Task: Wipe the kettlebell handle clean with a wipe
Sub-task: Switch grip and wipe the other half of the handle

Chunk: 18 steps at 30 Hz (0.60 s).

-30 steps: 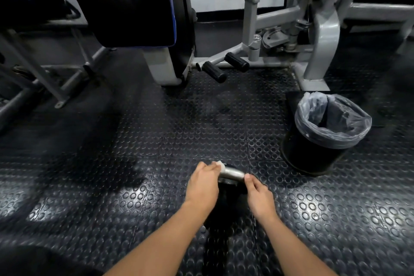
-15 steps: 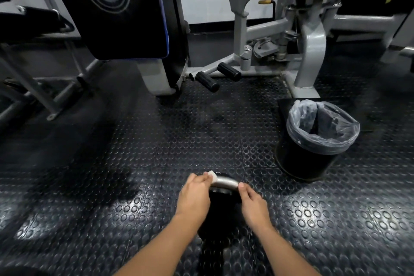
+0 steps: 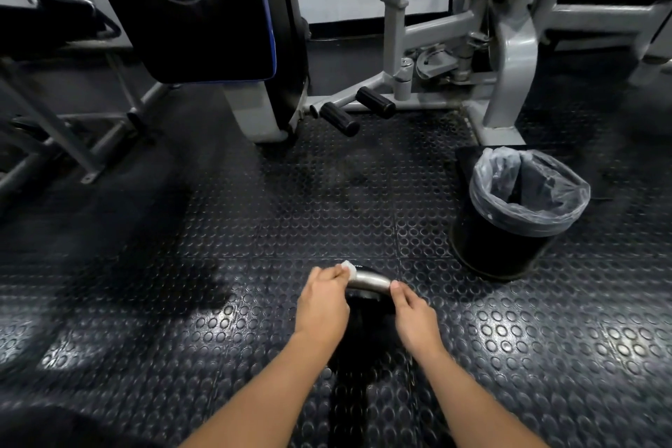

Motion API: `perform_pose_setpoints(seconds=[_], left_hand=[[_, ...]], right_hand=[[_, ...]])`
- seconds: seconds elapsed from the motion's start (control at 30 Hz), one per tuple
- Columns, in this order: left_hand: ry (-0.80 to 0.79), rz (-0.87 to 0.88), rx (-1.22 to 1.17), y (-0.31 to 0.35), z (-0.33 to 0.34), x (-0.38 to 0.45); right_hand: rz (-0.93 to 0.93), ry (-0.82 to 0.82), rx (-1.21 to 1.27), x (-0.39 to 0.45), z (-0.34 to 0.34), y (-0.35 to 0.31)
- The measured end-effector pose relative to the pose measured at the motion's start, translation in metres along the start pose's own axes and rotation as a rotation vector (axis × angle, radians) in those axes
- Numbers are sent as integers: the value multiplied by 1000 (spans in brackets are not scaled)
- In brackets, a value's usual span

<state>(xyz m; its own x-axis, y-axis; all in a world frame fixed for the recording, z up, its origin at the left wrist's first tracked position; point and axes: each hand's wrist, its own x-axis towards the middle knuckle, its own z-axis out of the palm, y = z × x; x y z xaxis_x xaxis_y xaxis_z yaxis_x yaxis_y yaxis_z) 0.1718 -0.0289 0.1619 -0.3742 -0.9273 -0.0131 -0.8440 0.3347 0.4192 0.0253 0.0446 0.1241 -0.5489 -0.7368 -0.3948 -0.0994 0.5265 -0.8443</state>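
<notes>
A black kettlebell [image 3: 365, 331] stands on the studded rubber floor between my forearms, its body mostly in shadow. Its silver handle [image 3: 371, 282] arches across the top. My left hand [image 3: 322, 302] grips the handle's left end with a white wipe [image 3: 349, 268] wrapped round it; only a corner of the wipe shows past my fingers. My right hand [image 3: 412, 316] holds the handle's right end, thumb against the metal.
A black bin [image 3: 509, 229] with a clear plastic liner stands on the floor to the right. Grey gym machines [image 3: 509, 58] with two black foot pegs [image 3: 358, 109] and a large black pad [image 3: 203, 4] line the far side. A bench frame [image 3: 65, 120] stands at left.
My left hand with the wipe has slid a little along the handle's left end. The camera view shifted; the kettlebell and my right hand stay put.
</notes>
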Motion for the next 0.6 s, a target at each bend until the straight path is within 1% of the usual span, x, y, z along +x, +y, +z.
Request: perform_pose_setpoints(seconds=[0.1,0.17,0.37,0.53,0.6], left_hand=[[-70,2,-61,0,8,-10],[-70,-33,-88,-6,13,-15],[71,-144,-143,-6,14,-7],[-12,-32,-120,-2,23,-19],[3,-58,-158,-8,23,-14]], right_hand=[[0,-3,-6,0,0,0],[1,-2,4,1,0,1],[9,-1,-1,1,0,1],[8,-7,9,0,1,2],[7,-6,15,1,1,2]])
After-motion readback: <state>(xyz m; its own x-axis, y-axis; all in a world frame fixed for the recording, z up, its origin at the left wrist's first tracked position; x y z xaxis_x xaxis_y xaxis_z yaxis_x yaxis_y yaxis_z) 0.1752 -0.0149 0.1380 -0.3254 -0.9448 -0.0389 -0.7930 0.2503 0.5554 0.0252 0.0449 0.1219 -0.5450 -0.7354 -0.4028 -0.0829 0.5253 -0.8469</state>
